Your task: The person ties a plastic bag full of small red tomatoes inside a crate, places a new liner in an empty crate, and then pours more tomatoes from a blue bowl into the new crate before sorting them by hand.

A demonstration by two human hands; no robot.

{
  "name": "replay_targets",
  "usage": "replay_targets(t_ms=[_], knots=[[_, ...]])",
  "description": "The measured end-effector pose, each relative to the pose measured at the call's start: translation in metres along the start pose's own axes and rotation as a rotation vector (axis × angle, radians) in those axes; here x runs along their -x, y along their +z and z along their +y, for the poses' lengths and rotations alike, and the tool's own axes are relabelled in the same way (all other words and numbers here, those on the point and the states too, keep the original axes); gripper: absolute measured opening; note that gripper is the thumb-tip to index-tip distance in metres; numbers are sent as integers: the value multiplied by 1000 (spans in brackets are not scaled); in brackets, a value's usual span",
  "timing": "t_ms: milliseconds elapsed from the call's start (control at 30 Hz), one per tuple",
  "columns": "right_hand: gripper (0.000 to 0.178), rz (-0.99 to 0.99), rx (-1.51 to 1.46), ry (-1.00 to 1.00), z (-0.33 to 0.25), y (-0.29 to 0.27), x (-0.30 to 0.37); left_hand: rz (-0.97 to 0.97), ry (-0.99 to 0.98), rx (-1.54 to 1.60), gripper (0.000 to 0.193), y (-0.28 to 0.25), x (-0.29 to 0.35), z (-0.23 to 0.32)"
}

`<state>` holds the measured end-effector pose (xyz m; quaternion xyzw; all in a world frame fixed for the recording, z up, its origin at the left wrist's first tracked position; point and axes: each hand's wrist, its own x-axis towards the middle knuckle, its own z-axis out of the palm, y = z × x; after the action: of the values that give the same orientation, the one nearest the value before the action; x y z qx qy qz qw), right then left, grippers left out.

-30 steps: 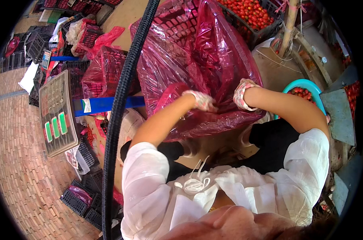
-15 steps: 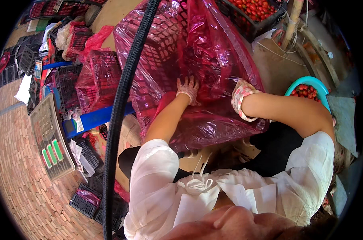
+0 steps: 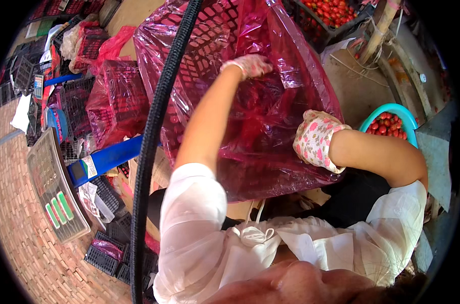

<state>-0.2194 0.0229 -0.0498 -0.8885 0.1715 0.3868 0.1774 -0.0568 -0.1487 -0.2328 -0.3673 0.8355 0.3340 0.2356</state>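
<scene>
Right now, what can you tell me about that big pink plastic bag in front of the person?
The pink plastic bag looks like thin, glossy, see-through film, crinkled and catching bright highlights. It spreads wide before the person's lap and runs out of the picture's top. The slotted wall of a crate shows through its far left part; I can't tell how the two fit together. The gloved left hand is over its middle, the gloved right hand at its right side; any grip is unclear.

Display panel [image 3: 50,178]: green screens [image 3: 58,210], digits illegible | blue bar [image 3: 116,154]: white label [image 3: 89,166], print too small
</scene>
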Motion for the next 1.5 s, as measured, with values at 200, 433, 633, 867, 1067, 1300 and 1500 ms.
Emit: replay_targets(t_ms=[200,433,633,867,1067,1300,1500], knots=[[6,-1,171,41,-3,43,-24,520,-404,169,63,60,-21,-30],[8,303,-368,-85,2,41,-33,698,-166,645,37,8,29,-35],[26,843,-559,-251,27,14,42,417,-13,305,38,-27,114,20],[30,1826,-729,202,-38,115,144,488,188,715,41,-35,149,157],[25,1844,-931,1595,-164,388,99,600,625,1006,34,-15,128,306],[50,1295,-1608,2365,-184,517,81,266,449,951,36,28,67,413],[35,1684,-1765,2268,-156,503,77,124,41,593,48,36,20,391]])
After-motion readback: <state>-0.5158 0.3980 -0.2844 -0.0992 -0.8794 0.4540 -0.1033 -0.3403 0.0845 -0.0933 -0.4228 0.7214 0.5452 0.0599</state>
